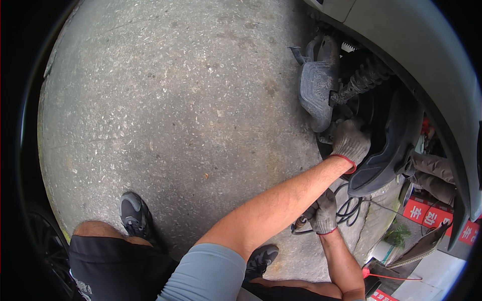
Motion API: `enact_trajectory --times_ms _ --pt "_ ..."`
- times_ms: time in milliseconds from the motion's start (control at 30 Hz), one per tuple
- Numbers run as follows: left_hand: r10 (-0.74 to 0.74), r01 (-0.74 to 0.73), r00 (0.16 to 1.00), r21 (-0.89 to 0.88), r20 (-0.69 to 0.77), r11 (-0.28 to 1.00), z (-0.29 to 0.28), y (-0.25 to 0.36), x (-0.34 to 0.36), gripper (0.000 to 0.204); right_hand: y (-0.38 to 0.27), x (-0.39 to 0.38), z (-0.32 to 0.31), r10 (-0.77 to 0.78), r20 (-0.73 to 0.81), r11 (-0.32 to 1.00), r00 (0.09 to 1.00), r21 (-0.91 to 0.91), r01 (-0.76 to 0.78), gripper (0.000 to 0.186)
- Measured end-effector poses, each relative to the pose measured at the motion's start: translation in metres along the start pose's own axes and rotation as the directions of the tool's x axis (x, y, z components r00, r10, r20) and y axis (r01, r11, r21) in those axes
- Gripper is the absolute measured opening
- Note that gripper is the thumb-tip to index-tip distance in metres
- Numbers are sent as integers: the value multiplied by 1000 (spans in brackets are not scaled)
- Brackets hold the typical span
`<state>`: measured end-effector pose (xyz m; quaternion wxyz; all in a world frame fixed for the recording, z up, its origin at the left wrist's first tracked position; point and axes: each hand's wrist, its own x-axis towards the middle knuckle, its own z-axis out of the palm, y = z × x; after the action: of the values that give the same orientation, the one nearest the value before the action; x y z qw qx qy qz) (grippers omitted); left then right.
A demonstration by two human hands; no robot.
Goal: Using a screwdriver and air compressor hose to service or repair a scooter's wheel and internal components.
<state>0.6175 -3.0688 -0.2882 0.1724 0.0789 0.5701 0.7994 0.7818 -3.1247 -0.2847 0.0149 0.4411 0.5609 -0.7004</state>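
My left hand [350,139], in a grey knit glove with a red cuff, reaches into the dark wheel arch of a silver-grey vehicle. Its fingers look curled, and what they grip there is hidden. Just above it sits a dusty grey brake caliper [317,89] with raised lettering. A ribbed, spring-like suspension part [369,80] runs up beside the caliper. Lower down, my right hand [324,213], gloved alike, is closed around a hand tool [301,222] with a brownish end. My left forearm passes close above this hand. The tool's exact kind is hidden.
A dark plastic arch liner [389,158] and the fender [427,40] curve around my left hand. Black hose [349,213] lies looped on the concrete floor [191,110]. Another person's trousered legs [434,173], red signs [427,213] and a potted plant [398,235] are at right.
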Motion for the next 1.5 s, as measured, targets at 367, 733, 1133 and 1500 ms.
enact_trajectory --times_ms 367,733,1133,1500 --pt "-47 48 998 -30 28 998 -2 1 1 18 1 0 -1 -6 3 1000 1000 -17 6 42" --pt "-57 57 998 -23 25 998 -5 6 1 17 3 0 1 -41 -15 998 999 -44 40 42" --pt "-70 72 996 -32 56 997 -8 11 0 18 1 0 0 -13 15 1000 1000 -7 13 41" --pt "-28 28 1000 -29 8 999 -5 7 -1 15 0 -1 3 -16 -1 1000 1000 -26 16 41"
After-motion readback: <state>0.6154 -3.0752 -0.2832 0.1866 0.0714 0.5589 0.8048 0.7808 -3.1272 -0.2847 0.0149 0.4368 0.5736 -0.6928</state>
